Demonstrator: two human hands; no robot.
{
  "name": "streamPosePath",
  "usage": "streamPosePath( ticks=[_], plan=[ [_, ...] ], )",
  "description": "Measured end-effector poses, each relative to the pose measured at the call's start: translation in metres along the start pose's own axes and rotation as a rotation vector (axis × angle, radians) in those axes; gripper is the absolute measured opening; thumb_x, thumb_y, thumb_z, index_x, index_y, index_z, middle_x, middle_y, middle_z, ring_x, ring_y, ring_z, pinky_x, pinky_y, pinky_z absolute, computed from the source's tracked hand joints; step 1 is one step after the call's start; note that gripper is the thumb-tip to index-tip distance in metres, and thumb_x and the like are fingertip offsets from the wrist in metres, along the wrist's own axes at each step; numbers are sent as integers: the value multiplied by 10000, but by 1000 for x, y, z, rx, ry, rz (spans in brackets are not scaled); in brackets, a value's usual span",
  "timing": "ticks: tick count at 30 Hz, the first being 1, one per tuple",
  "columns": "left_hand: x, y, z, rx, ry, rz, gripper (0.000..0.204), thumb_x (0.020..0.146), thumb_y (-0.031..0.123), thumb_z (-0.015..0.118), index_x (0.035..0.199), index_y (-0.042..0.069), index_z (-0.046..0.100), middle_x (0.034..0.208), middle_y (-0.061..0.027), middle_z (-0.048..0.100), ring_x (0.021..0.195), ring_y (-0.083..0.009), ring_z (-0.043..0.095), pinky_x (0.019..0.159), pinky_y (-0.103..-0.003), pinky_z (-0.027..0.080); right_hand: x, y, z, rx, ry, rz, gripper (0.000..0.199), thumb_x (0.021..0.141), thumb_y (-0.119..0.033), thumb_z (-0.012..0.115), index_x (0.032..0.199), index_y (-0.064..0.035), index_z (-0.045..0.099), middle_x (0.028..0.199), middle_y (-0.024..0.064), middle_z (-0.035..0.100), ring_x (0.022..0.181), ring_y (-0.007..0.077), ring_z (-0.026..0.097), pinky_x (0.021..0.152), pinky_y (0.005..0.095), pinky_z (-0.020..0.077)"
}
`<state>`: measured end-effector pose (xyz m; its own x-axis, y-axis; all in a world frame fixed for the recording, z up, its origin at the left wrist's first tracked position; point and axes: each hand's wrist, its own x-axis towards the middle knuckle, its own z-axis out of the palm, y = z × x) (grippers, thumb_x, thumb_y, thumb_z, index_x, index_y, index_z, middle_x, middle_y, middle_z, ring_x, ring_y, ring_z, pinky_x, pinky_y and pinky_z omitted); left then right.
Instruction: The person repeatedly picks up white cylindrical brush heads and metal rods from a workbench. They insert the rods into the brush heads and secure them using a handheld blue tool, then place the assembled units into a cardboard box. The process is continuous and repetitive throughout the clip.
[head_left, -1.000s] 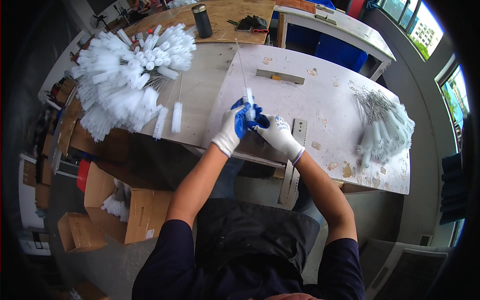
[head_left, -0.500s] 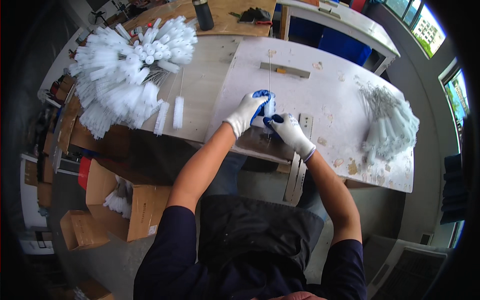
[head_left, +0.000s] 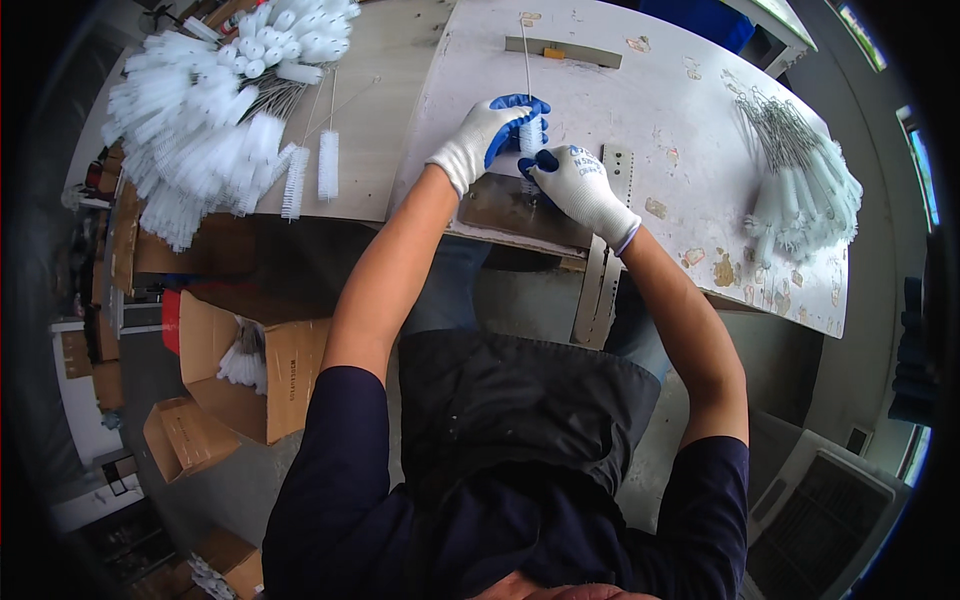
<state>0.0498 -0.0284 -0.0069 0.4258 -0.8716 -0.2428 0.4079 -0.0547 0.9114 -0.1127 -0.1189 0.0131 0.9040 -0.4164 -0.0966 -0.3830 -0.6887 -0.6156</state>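
Note:
Both of my hands wear white knit gloves with blue-coated fingers. My left hand (head_left: 490,140) is closed around a white bristle brush (head_left: 530,137), whose thin wire stem points away from me. At the brush's near end, my right hand (head_left: 580,185) has its thumb and fingers pinched on the bristles; the exact contact is partly hidden by the glove. Below the hands, at the table's front edge, lies a dark metal plate (head_left: 500,205). Two similar brushes lie apart at the left, one of them a short white brush (head_left: 328,165).
A large heap of white brushes (head_left: 190,130) covers the table's left side. A bundle of wire-stemmed brushes (head_left: 800,190) lies at the right. A flat metal bar (head_left: 590,57) sits beyond my hands, and a slotted metal strip (head_left: 597,290) overhangs the front edge. Cardboard box (head_left: 290,385) stands lower left.
The view has tilted downward, so the table appears higher in the picture. Both hands stay on the brush, with only slight finger shifts.

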Motion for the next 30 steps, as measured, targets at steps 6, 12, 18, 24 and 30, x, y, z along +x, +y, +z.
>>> streamPosePath(
  ticks=[6, 12, 18, 24, 30],
  plan=[
    [7, -11, 7, -66, 4, 19, 301, 978, 144, 613, 1226, -17, 668, 1014, -116, 687, 920, -235, 681, 809, -350, 588, -6, 2, 2, -188, 11, -138, 332, 953, -379, 590, 954, -66, 699, 920, 186, 714, 906, 375, 690, 841, 469, 530],
    [11, -20, 7, -184, -14, 60, 269, 958, 107, 647, 1190, -21, 693, 954, -97, 693, 883, -226, 680, 810, -348, 585, -34, 33, -20, -261, 232, -476, 321, 838, -258, 718, 1100, -81, 660, 1139, 124, 664, 1043, 347, 627, 897, 439, 521],
    [13, -23, 4, 44, 55, 90, 277, 965, 98, 588, 1199, 13, 709, 981, -77, 711, 848, -164, 667, 776, -278, 567, -34, 24, -31, -463, 126, -795, 640, 788, -329, 762, 1362, -116, 575, 1377, 108, 545, 1198, 319, 531, 974, 477, 480],
    [8, -16, 14, 75, 120, 48, 256, 954, 95, 623, 1175, -11, 695, 1025, -98, 717, 879, -192, 693, 770, -306, 588, 5, 27, -21, -616, -17, -923, 480, 852, -343, 695, 1281, -138, 634, 1309, 101, 566, 1166, 317, 531, 962, 449, 493],
    [16, -12, 20, 143, 139, 7, 238, 924, 76, 636, 1126, -24, 712, 1004, -106, 737, 871, -196, 708, 781, -314, 592, 5, 13, -26, -760, -144, -884, 375, 880, -392, 665, 1114, -101, 629, 1115, 105, 592, 1100, 297, 556, 919, 440, 495]
  ],
)
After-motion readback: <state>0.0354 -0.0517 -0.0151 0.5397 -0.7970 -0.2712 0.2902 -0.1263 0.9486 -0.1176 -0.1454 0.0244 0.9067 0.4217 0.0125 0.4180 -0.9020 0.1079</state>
